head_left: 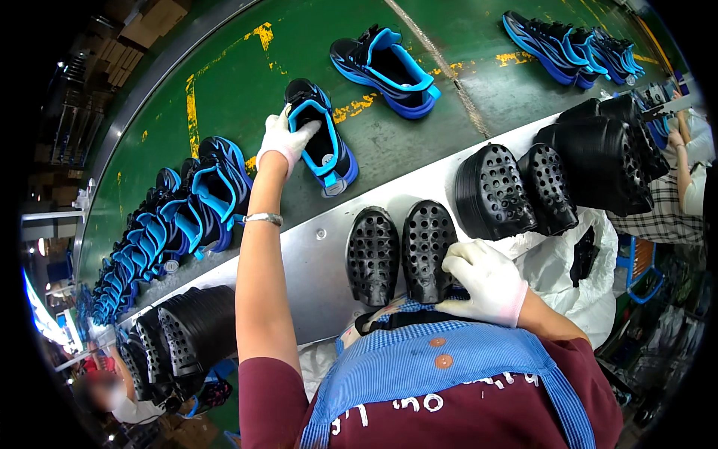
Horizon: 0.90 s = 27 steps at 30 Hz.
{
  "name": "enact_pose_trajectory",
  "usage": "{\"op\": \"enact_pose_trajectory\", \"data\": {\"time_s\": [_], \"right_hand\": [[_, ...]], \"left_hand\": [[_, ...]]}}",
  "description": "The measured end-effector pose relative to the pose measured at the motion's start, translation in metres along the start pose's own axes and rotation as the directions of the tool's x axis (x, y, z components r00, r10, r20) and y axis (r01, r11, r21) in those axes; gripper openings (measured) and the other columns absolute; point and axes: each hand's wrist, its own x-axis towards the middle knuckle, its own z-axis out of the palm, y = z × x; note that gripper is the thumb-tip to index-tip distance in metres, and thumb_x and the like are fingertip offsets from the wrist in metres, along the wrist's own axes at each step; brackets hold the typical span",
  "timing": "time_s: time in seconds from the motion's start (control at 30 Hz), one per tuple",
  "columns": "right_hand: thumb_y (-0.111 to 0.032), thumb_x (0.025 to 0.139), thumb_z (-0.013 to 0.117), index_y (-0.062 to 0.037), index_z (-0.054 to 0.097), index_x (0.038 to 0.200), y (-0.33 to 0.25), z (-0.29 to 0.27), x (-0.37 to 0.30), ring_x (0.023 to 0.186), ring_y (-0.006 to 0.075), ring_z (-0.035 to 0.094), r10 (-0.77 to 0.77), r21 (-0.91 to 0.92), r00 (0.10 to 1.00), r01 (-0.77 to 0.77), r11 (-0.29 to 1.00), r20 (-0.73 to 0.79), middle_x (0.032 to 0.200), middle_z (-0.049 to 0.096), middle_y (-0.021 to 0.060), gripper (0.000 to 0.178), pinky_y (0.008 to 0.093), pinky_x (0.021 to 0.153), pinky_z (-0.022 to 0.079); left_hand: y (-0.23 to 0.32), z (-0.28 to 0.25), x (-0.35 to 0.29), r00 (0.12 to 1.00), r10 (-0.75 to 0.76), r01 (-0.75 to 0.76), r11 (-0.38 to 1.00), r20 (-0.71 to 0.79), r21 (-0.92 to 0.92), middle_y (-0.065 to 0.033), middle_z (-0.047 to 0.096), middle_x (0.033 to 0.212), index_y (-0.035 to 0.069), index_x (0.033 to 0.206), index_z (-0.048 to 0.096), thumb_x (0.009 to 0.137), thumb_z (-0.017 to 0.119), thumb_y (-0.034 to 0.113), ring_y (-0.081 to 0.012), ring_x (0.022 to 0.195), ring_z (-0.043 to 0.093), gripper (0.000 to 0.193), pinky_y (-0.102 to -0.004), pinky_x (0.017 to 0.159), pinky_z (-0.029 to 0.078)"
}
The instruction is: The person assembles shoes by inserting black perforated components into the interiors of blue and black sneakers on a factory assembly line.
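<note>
My gloved left hand point(286, 139) reaches over the green belt and grips a black and blue sneaker point(342, 166), with the thumb inside its opening and the fingers along its outer side. On the metal ledge in front of me lie two black perforated shoe-shaped inserts, a left one point(372, 254) and a right one point(428, 243). The gloved right hand point(482, 283) is closed at the right edge of the right insert; its fingertips are partly hidden. Another sneaker point(389, 73) stands farther out on the belt, toe pointing up and left.
A row of sneakers point(179, 213) lines the belt point(247, 90) at left; several more point(557, 49) stand far right. Stacks of black inserts lie on the ledge point(321, 266) at left point(198, 329) and right point(497, 191). A white bag point(576, 292) hangs at right. Other people work at both ends.
</note>
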Motion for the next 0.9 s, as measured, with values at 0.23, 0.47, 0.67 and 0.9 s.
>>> {"op": "enact_pose_trajectory", "data": {"time_s": [0.23,0.47,0.67,0.9], "right_hand": [[-0.031,0.062,0.085,-0.0035,0.060,0.102,0.003,0.012,0.000,0.094,0.0309,0.058,-0.014,0.014,1.000,0.014,1.000,0.005,0.106,0.057,0.0120,0.055,0.0402,0.082,0.051],[-0.030,0.061,0.087,-0.0040,0.057,0.099,-0.003,0.016,-0.006,0.091,0.0303,0.058,-0.030,-0.003,0.994,0.030,1.000,-0.105,0.102,0.057,0.0117,0.055,0.0406,0.079,0.051],[-0.025,0.062,0.086,-0.0031,0.055,0.094,-0.015,-0.009,-0.019,0.089,0.0283,0.060,0.061,0.172,0.987,-0.035,0.985,-0.146,0.099,0.056,0.0119,0.050,0.0351,0.079,0.051],[-0.017,0.058,0.088,-0.0028,0.056,0.098,-0.017,-0.041,-0.008,0.093,0.0296,0.060,-0.140,0.134,0.923,0.199,0.971,-0.359,0.103,0.057,0.0146,0.053,0.0363,0.082,0.050]], "left_hand": [[0.013,0.012,-0.013,0.991,-0.057,0.073,0.987,-0.119,0.141,-0.0202,0.054,0.123,0.016,0.131,0.058,0.085,0.065,0.047,-0.0430,0.108,0.060,0.056,-0.0454,0.095,0.049],[0.014,0.014,-0.026,0.974,-0.077,0.122,0.971,-0.214,0.205,-0.0153,0.053,0.129,0.027,0.143,0.047,0.084,0.063,0.054,-0.0385,0.111,0.062,0.067,-0.0457,0.093,0.052],[0.013,-0.013,-0.064,0.869,0.221,-0.150,0.970,-0.443,0.190,-0.0275,0.051,0.131,0.010,0.142,0.048,0.079,0.070,0.050,-0.0419,0.115,0.057,0.078,-0.0439,0.100,0.047],[0.105,-0.014,-0.137,0.905,0.384,-0.425,0.809,-0.183,-0.406,-0.0161,0.054,0.125,0.000,0.142,0.047,0.097,0.060,0.029,-0.0202,0.101,0.062,0.055,-0.0320,0.084,0.054]]}}
